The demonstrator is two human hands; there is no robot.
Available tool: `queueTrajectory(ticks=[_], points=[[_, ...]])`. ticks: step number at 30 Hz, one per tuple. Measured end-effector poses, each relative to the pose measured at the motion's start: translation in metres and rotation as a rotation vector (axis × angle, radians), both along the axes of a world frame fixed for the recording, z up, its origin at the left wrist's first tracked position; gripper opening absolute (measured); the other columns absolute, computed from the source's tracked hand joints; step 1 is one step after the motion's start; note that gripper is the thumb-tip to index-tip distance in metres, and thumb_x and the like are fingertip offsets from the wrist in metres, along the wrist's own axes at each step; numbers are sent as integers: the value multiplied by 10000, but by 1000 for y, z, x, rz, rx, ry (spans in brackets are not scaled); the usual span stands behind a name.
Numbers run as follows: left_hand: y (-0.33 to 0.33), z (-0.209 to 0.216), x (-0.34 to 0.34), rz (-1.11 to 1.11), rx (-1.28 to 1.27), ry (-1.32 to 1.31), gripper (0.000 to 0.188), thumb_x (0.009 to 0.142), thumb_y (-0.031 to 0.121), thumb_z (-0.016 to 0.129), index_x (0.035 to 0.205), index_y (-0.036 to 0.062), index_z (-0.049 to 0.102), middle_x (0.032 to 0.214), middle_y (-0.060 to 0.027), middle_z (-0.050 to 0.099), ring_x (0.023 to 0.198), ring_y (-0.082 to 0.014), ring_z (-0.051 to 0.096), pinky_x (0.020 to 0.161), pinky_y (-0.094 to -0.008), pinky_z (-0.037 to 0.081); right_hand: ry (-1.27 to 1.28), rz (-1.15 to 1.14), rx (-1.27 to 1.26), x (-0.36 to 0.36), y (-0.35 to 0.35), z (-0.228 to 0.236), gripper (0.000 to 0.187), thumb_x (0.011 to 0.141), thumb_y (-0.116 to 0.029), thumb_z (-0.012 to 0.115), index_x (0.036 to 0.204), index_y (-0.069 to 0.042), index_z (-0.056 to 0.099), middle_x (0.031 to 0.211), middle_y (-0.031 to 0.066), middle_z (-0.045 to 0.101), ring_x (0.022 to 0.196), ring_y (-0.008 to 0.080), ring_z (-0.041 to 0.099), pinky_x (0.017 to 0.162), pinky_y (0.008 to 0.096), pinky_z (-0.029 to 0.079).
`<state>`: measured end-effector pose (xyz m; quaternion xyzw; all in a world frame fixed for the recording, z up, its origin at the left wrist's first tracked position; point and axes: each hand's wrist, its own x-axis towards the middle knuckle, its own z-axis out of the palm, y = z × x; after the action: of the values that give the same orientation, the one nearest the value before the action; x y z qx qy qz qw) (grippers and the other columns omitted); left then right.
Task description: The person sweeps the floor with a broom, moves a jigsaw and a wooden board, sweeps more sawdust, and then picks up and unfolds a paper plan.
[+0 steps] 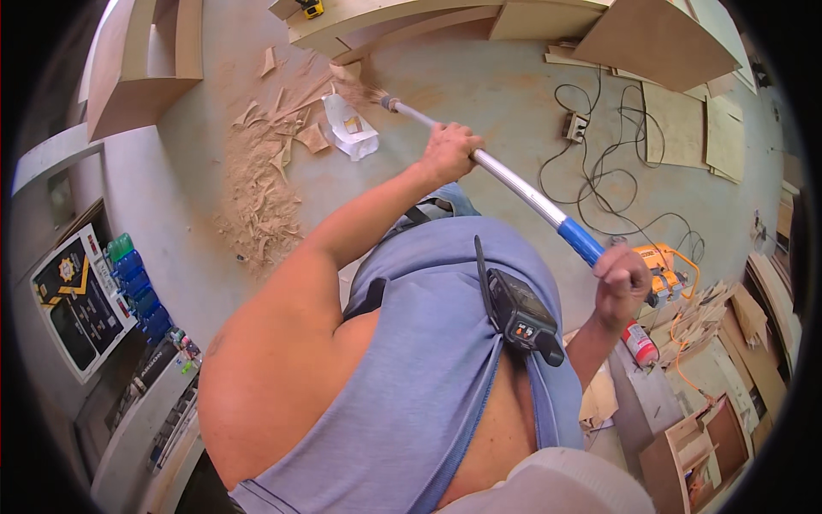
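A broom slants across the view, with a silver pole (522, 187) and a blue grip (580, 242) at its upper end. My left hand (451, 154) is closed around the pole, lower down toward the bristles. At the top end my right hand (622, 281) has its fingers curled around the end of the blue grip. The tan bristles (370, 92) touch the floor beside wood scraps and a crumpled white bag (349, 128). Left of the bag spreads a heap of sawdust and wood shavings (261, 201).
Black cables (610, 184) and an outlet box (575, 127) lie on the floor at right, near flat boards (676, 124). Wooden cabinet frames (141, 103) stand at the far left. A yellow machine (664, 270) and a red extinguisher (639, 344) stand at right.
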<state>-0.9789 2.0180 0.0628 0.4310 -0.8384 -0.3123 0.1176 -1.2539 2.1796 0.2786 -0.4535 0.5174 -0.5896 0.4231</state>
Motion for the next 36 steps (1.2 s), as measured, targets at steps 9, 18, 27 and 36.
queueTrajectory(ticks=[9,18,27,36], points=[[79,84,-118,-396,13,360,121,761,256,796,825,205,707,799,-38,628,819,-281,638,808,-441,466,-31,-265,-462,-61,154,123,489,934,-388,668,613,-152,384,573,-33,368,597,143,459,705,363,452],[98,-28,-160,-232,24,182,152,750,259,785,888,226,731,984,-45,647,1025,-259,637,855,-473,452,382,-56,-138,2,135,38,227,892,-104,675,702,-58,560,654,72,607,550,165,514,537,294,391],[133,-21,27,-131,103,7,164,767,236,805,920,232,744,907,-36,661,997,-276,632,888,-450,446,-128,-123,-112,41,134,-13,408,966,-148,665,618,-99,457,580,23,489,521,128,458,508,282,304],[92,64,0,-150,136,501,374,753,437,861,1042,225,756,994,-72,659,1003,-302,625,888,-429,467,-147,40,-466,57,85,99,380,880,-374,718,750,-128,459,643,-27,428,531,147,423,528,294,321]])
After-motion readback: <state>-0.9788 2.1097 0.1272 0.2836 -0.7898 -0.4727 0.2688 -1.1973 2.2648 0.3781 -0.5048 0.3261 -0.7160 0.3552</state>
